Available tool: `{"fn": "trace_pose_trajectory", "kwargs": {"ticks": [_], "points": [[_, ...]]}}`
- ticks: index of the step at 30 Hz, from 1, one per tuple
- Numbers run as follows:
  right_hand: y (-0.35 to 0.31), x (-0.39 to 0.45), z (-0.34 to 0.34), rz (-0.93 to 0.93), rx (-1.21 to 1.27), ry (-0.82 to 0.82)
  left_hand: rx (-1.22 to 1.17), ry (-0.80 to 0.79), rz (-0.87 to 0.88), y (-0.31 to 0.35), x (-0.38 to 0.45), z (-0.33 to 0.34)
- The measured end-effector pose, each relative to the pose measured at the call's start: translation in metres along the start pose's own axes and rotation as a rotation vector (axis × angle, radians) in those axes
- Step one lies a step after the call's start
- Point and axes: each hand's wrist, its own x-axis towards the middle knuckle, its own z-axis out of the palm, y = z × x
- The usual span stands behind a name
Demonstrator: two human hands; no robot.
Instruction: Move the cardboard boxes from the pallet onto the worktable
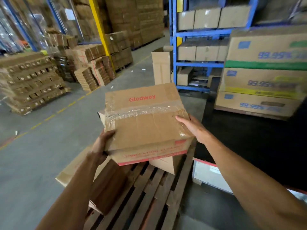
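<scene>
A brown cardboard box with a red "Glodway" print and clear tape across its top (pixel 144 123) is held in the air above the near-left part of a dark wooden slatted pallet (pixel 149 193), clear of the slats. Its top tilts towards the viewer, the printed word reading upright, and its long axis runs roughly left to right. The left hand (pixel 101 146) grips the near-left corner, fingers curled under and hidden. The right hand (pixel 192 128) presses the right edge, fingers together and flat on the top. A flattened brown cardboard sheet (pixel 73 171) lies on the pallet's left edge. To the left, grey concrete floor (pixel 41 155) lies open. To the right, the black table (pixel 249 146) carries stacked printed cartons (pixel 264 72) at its far end, with bare surface nearer.
</scene>
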Motion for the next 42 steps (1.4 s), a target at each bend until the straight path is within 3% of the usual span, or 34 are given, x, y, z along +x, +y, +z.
{"fn": "trace_pose_trajectory", "kwargs": {"ticks": [8, 17, 31, 42], "points": [[0.023, -0.092, -0.093, 0.02, 0.049, 0.338, 0.127, -0.263, 0.016, -0.011, -0.01, 0.087], [0.069, -0.189, -0.228, 0.067, 0.105, 0.625, 0.203, -0.533, 0.023, -0.042, -0.05, 0.254], [0.129, -0.261, -0.507, 0.136, 0.094, 0.807, 0.258, -0.728, -0.005, -0.135, -0.094, 0.564], [0.175, -0.221, -0.682, 0.274, 0.041, 0.944, 0.305, -0.816, -0.08, -0.191, -0.053, 0.767]]}}
